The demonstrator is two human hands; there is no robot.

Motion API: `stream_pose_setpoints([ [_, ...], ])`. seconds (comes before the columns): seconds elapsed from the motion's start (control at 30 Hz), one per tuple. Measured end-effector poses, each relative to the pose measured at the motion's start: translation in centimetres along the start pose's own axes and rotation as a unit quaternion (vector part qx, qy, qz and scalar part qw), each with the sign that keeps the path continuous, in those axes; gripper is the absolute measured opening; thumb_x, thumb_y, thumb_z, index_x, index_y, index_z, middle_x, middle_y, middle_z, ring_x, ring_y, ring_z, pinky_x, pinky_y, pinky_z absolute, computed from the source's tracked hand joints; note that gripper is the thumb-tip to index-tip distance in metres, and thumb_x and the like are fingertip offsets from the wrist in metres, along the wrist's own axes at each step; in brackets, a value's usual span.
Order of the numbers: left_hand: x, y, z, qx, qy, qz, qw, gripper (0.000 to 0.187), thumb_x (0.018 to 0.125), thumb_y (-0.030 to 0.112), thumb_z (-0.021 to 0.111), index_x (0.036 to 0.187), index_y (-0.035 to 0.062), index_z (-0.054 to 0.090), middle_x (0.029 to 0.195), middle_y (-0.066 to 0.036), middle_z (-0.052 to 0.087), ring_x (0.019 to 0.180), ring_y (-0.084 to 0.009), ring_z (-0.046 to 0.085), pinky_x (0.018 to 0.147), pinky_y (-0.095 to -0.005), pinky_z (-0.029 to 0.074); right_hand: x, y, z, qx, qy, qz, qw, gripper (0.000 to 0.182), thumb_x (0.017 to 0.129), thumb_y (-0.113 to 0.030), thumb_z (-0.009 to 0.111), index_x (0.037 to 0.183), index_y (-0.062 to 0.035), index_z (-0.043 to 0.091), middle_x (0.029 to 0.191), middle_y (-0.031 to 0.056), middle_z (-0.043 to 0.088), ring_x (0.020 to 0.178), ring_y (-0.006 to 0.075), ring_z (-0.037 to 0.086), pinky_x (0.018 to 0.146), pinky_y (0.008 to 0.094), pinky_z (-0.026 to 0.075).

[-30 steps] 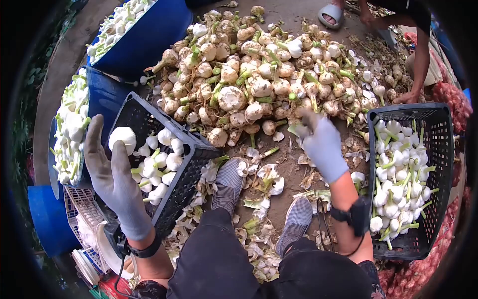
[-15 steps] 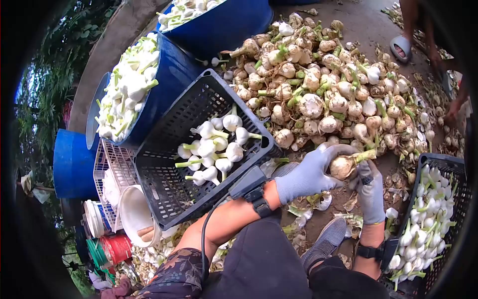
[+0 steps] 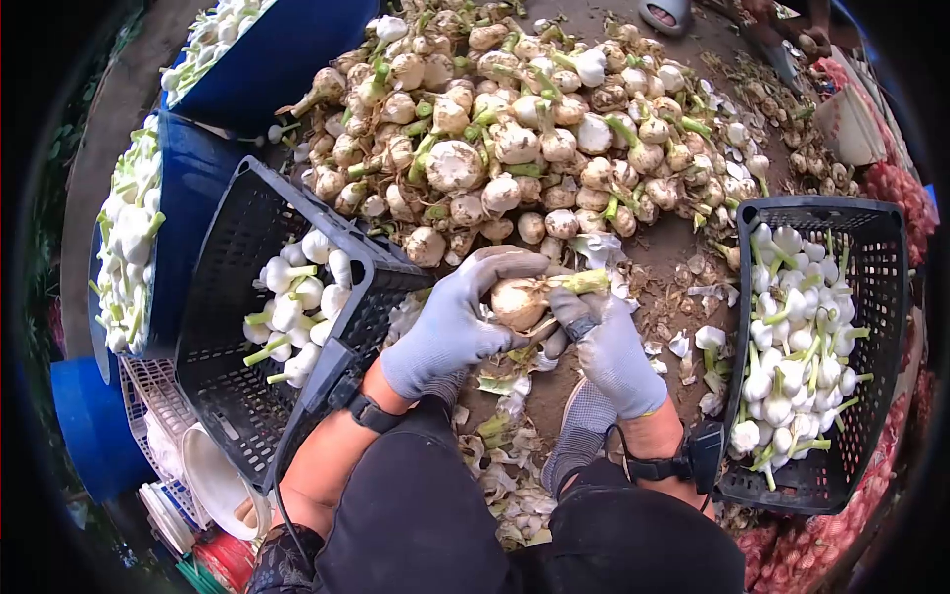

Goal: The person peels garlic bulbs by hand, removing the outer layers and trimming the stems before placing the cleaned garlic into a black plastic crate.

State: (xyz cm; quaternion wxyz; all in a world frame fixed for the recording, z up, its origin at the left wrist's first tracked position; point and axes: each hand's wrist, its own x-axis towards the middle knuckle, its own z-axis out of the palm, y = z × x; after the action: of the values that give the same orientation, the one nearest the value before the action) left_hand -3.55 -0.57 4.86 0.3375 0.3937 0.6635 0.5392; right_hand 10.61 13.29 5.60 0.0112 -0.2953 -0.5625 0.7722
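My left hand (image 3: 460,322), in a grey glove, is wrapped round a brownish garlic bulb (image 3: 517,303) whose cut green stem points right. On the stem side, my right hand (image 3: 606,351), also gloved, has its fingers closed on the stem and outer skin of that same bulb. Beyond both hands lies a large heap of soil-stained garlic (image 3: 554,144). To the left, a black crate (image 3: 223,396) holds white cleaned bulbs. Another black crate (image 3: 821,490) at the right contains many white bulbs with green stems.
Blue barrels (image 3: 198,198) filled with white garlic stand at the left, near a white bucket (image 3: 220,475). Peeled skins (image 3: 500,495) litter the ground between my feet. Red net sacks (image 3: 896,203) are at the right. Part of another person shows at the top right.
The view has turned to the right, so the crates and heap appear farther left. The bulb stays between my hands, and its pale side shows more now.
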Motion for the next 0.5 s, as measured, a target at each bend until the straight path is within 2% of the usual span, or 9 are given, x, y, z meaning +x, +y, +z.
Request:
stream_pose_setpoints([
  [0.13, -1.2, 0.0, -0.3, -0.195, -0.012, -0.138, 0.971, 0.07, 0.062, -0.003, 0.08, 0.128, 0.0004, 0.056, 0.121, -0.006, 0.06, 0.116, -0.016, 0.056, 0.102, -0.031, 0.043, -0.8, 0.4, 0.7, 0.018, -0.006, 0.059, 0.998, 0.024, 0.099, -0.013, 0.05, 0.108, 0.0048, 0.064, 0.082, 0.0055, 0.066, 0.06, 0.0078, 0.059, 0.054, 0.0221, 0.046],
  [0.17, -1.5, 0.5, -0.3, -0.284, -0.03, -0.172, 0.943, 0.072, 0.073, 0.006, 0.076, 0.138, 0.0015, 0.046, 0.111, -0.007, 0.064, 0.099, -0.0151, 0.064, 0.087, -0.0261, 0.052, -0.8, 0.5, 0.7, 0.001, 0.001, 0.068, 0.998, 0.023, 0.098, -0.012, 0.051, 0.106, 0.0046, 0.064, 0.082, 0.006, 0.067, 0.06, 0.0083, 0.058, 0.054, 0.0225, 0.045],
  [0.2, -1.5, 0.2, -0.4, -0.284, -0.029, -0.172, 0.943, 0.072, 0.073, 0.006, 0.076, 0.138, 0.0015, 0.046, 0.111, -0.007, 0.064, 0.099, -0.0151, 0.064, 0.087, -0.0261, 0.052, -0.6, 0.7, 0.7, -0.015, 0.006, 0.075, 0.997, 0.022, 0.097, -0.011, 0.052, 0.105, 0.0044, 0.065, 0.082, 0.0066, 0.067, 0.059, 0.0088, 0.058, 0.053, 0.0229, 0.045],
  [0.27, -1.6, -0.4, -1.0, -0.399, -0.031, -0.222, 0.889, 0.074, 0.09, 0.033, 0.066, 0.146, -0.001, 0.032, 0.105, -0.007, 0.065, 0.075, -0.0146, 0.064, 0.062, -0.0235, 0.051, -0.2, 2.3, 0.4, -0.088, 0.038, 0.043, 0.994, 0.018, 0.093, -0.009, 0.055, 0.101, 0.0032, 0.066, 0.082, 0.0067, 0.068, 0.058, 0.0121, 0.058, 0.054, 0.0265, 0.046],
  [0.3, -1.6, -0.3, -0.5, -0.373, -0.034, -0.233, 0.898, 0.081, 0.095, 0.06, 0.046, 0.149, 0.0032, 0.026, 0.1, -0.008, 0.064, 0.06, -0.0141, 0.059, 0.049, -0.0238, 0.045, 0.0, 2.5, -0.1, -0.322, 0.079, -0.123, 0.936, 0.016, 0.092, -0.007, 0.056, 0.1, 0.0026, 0.066, 0.084, 0.0064, 0.069, 0.062, 0.0127, 0.06, 0.056, 0.0277, 0.047],
  [0.33, -1.6, -0.1, -0.4, -0.371, -0.034, -0.234, 0.898, 0.081, 0.095, 0.06, 0.046, 0.149, 0.0032, 0.026, 0.1, -0.008, 0.064, 0.06, -0.0141, 0.059, 0.049, -0.0238, 0.045, 0.2, 2.6, -0.3, -0.528, 0.113, -0.278, 0.794, 0.015, 0.09, -0.005, 0.057, 0.099, 0.002, 0.067, 0.085, 0.0062, 0.069, 0.066, 0.0133, 0.061, 0.059, 0.029, 0.047],
  [0.4, -1.3, 0.5, -0.2, -0.327, -0.029, -0.232, 0.916, 0.086, 0.093, 0.07, 0.036, 0.151, 0.008, 0.024, 0.104, -0.009, 0.062, 0.07, -0.0138, 0.061, 0.052, -0.0239, 0.047, 0.6, 2.7, 0.0, -0.496, 0.125, -0.269, 0.816, 0.015, 0.089, -0.004, 0.06, 0.101, 0.002, 0.066, 0.09, 0.007, 0.07, 0.079, 0.0128, 0.064, 0.068, 0.03, 0.05],
  [0.43, -1.3, 0.6, 0.1, -0.37, -0.007, -0.173, 0.913, 0.082, 0.094, 0.053, 0.055, 0.153, 0.0084, 0.02, 0.115, -0.009, 0.059, 0.086, -0.0136, 0.061, 0.063, -0.0253, 0.052, 0.7, 2.9, 0.1, -0.279, 0.062, -0.193, 0.939, 0.017, 0.088, -0.004, 0.062, 0.104, 0.0027, 0.065, 0.092, 0.0074, 0.07, 0.083, 0.0123, 0.064, 0.071, 0.0293, 0.051],
  [0.5, -1.4, 1.1, 0.4, -0.295, -0.026, -0.184, 0.937, 0.082, 0.091, 0.037, 0.064, 0.153, 0.0067, 0.019, 0.123, -0.007, 0.054, 0.095, -0.0124, 0.059, 0.072, -0.0242, 0.051, 1.4, 4.8, -0.6, 0.075, -0.037, -0.015, 0.996, 0.027, 0.088, -0.004, 0.065, 0.113, 0.0046, 0.061, 0.097, 0.0074, 0.069, 0.088, 0.0126, 0.065, 0.077, 0.0275, 0.052],
])
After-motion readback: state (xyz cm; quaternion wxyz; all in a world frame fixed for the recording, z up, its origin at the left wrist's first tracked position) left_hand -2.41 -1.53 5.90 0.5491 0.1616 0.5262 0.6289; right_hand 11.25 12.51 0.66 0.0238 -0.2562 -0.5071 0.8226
